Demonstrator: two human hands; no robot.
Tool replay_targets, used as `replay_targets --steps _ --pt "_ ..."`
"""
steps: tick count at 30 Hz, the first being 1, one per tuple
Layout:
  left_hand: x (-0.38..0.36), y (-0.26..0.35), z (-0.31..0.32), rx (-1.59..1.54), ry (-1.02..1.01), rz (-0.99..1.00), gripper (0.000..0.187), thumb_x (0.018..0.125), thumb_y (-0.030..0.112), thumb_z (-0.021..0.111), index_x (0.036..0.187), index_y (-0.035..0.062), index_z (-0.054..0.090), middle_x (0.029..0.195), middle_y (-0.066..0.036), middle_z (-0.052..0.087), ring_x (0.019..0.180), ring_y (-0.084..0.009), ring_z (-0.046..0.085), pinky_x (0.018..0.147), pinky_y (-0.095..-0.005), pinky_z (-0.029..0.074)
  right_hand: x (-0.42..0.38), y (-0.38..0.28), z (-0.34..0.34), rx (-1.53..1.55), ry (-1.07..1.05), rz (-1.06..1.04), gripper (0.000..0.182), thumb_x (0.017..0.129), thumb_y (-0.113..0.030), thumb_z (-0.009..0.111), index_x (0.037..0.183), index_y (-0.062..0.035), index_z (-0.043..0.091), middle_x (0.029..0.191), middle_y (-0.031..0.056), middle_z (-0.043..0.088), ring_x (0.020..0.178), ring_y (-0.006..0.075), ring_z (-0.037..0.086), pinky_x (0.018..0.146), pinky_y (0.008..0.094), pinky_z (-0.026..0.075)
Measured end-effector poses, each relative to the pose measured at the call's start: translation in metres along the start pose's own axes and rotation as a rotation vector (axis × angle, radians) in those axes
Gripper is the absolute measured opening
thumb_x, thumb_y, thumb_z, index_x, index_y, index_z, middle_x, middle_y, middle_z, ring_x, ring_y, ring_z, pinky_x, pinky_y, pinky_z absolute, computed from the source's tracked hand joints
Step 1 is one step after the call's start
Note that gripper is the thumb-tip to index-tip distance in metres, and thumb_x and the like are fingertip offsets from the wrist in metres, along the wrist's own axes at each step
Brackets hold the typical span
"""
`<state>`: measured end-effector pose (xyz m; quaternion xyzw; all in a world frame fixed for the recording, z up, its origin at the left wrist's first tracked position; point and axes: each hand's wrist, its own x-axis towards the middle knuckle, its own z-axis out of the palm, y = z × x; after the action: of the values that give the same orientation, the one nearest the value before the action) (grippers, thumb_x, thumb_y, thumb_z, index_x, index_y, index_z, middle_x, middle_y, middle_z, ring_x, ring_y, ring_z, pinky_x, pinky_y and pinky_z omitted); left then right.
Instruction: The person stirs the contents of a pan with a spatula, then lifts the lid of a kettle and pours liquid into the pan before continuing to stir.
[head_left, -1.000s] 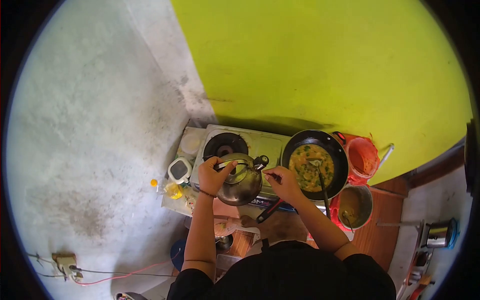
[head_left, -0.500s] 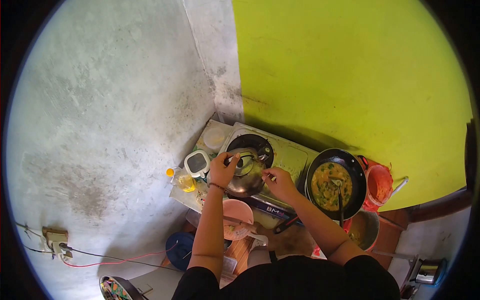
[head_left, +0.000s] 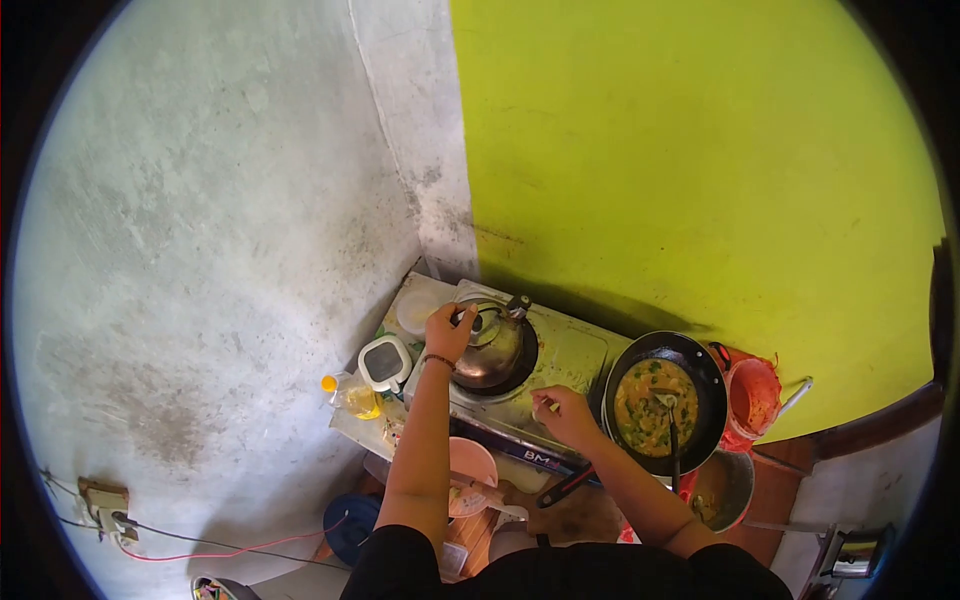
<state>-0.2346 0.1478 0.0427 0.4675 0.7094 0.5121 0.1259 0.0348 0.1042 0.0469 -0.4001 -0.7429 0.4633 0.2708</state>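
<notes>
A metal kettle (head_left: 488,358) sits over the left burner of a two-burner gas stove (head_left: 570,350), its spout toward the wall. My left hand (head_left: 450,333) is closed round the kettle's handle. Over the stove's front edge, right of the kettle and apart from it, my right hand (head_left: 568,415) has its fingers curled together; whether anything is in them I cannot make out. Close to its right is a black frying pan (head_left: 708,420), holding a yellowish stew with green pieces and a spatula (head_left: 674,440).
An oil bottle (head_left: 355,396) and a white-rimmed container (head_left: 384,362) stand left of the stove. Below lie a pink bowl (head_left: 485,460) and a knife (head_left: 478,486). A red bucket (head_left: 752,392) and a metal pot (head_left: 735,480) are at right. Walls close in behind.
The kettle has moved back and settled over the left burner, its spout swinging toward the wall. My right hand has come away from the kettle. The view has shifted slightly.
</notes>
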Motion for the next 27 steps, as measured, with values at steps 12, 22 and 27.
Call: replay_targets --steps 12,22,27 --pt "0.014 -0.003 0.017 0.069 -0.047 0.018 0.031 0.083 0.031 0.07 0.082 -0.0002 0.067 0.067 -0.015 0.062 0.055 -0.0248 0.054 0.055 -0.0347 0.043 -0.024 0.015 -0.033 -0.011 0.085 0.058 0.022 0.085 -0.008 0.065 0.106 -0.0017 0.067 0.091 0.0068 0.069 0.079 0.0123 0.065 0.065 0.0262 0.049" --pt "0.007 -0.009 0.014 0.157 -0.032 0.079 0.027 0.085 0.028 0.067 0.087 0.001 0.068 0.077 -0.018 0.064 0.074 -0.0344 0.062 0.069 -0.041 0.048 -0.028 0.029 -0.036 0.039 0.088 0.099 0.023 0.084 -0.01 0.067 0.106 -0.0026 0.067 0.093 0.0096 0.068 0.082 0.0177 0.066 0.068 0.0293 0.051" --pt "-0.012 0.011 0.011 0.348 0.142 0.403 0.022 0.082 0.02 0.067 0.099 0.0058 0.067 0.089 -0.014 0.064 0.083 -0.0333 0.06 0.076 -0.0425 0.047 -0.03 0.026 -0.043 0.052 0.125 0.093 0.021 0.085 -0.008 0.065 0.105 -0.0011 0.066 0.092 0.0092 0.068 0.081 0.0175 0.066 0.069 0.0289 0.051"
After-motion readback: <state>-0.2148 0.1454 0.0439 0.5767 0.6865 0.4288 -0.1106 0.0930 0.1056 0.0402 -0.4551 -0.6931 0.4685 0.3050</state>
